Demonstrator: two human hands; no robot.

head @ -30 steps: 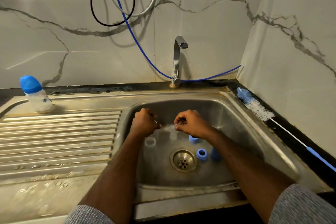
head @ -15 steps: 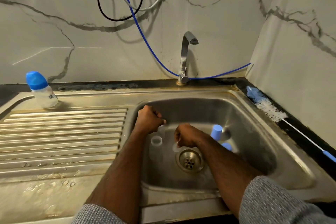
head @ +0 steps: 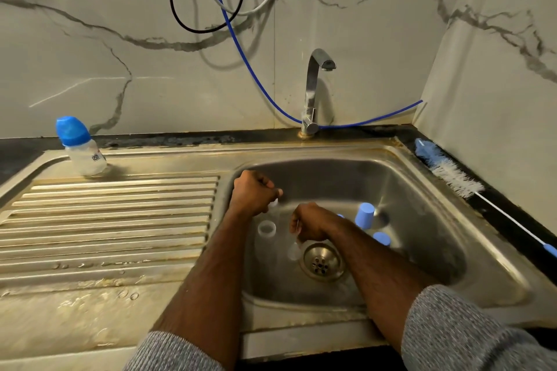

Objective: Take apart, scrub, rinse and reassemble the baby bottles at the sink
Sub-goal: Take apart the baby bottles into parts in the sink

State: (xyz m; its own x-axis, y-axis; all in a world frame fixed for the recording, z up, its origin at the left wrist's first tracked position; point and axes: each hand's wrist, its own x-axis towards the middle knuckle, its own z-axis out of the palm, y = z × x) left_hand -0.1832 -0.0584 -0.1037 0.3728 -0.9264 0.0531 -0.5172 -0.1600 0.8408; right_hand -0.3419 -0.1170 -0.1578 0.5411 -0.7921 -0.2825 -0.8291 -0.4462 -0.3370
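Both of my hands are down in the steel sink basin. My left hand is curled into a fist near the left wall, pinching a small clear bottle piece. My right hand is curled just above the drain, and a clear teat-like part hangs from its fingers. A clear open bottle body lies between my hands. A blue cap and a blue ring sit behind my right wrist. One assembled bottle with a blue cap stands on the drainboard.
The tap stands behind the basin with no water visibly running. A bottle brush with a blue and white head lies on the dark counter at the right. A ribbed drainboard spreads to the left. Cables and a blue hose hang on the wall.
My hands have come apart: the right one dropped towards the drain with a clear piece, while the left stayed by the left wall. The blue cap behind my wrist is uncovered.
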